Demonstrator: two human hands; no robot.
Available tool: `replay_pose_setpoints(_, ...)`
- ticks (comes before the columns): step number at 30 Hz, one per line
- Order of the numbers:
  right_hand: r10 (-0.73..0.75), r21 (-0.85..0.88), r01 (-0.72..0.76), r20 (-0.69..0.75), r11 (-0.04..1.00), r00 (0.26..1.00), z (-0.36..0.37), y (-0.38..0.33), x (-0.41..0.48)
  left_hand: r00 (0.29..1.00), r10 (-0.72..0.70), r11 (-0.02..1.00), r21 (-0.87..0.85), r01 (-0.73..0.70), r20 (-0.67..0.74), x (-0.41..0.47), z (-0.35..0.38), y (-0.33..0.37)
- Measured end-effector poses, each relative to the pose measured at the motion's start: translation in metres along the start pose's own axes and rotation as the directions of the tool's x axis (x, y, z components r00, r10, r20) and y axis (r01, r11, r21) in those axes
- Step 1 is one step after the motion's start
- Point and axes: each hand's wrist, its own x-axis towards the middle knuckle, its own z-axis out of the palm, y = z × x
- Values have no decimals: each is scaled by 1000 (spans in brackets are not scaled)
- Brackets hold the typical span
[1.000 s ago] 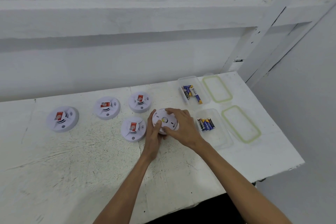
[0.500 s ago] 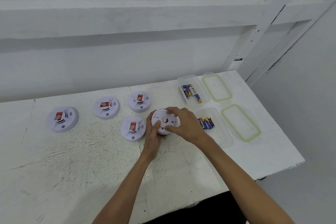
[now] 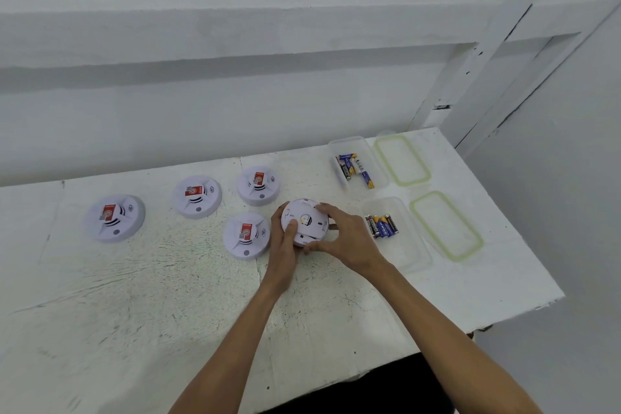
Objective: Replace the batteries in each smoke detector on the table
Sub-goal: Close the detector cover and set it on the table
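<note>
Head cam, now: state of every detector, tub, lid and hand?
held detector, underside up, gripped by both hands
other detectors, four, face up on the table
far tub, open, loose batteries inside
near tub, open, batteries in a row inside
lids, off, flat beside the tubs
left hand, grips held detector
right hand, grips held detector

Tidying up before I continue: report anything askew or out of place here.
The smoke detector held by the left hand and right hand lies back up, its plate offset from the body; nothing else stands out.
</note>
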Motion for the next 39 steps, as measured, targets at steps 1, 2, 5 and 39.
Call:
replay_pose_setpoints(1,-10,7,10,-2,1000,1000,0,0,0,1000,15,1000,2,-15,-10,0,0,0)
replay_pose_setpoints(2,-17,13,18,-2,1000,1000,1,0,0,999,28,1000,7,-27,-20,0,0,0)
replay_pose_setpoints(5,-25,22,25,-12,999,1000,3,2,-1,999,40,999,28,-39,-35,0,0,-1)
replay_pose_setpoints(39,-168,-39,170,40,985,985,5,12,-5,997,-22,968,-248,41,77,0,2,0)
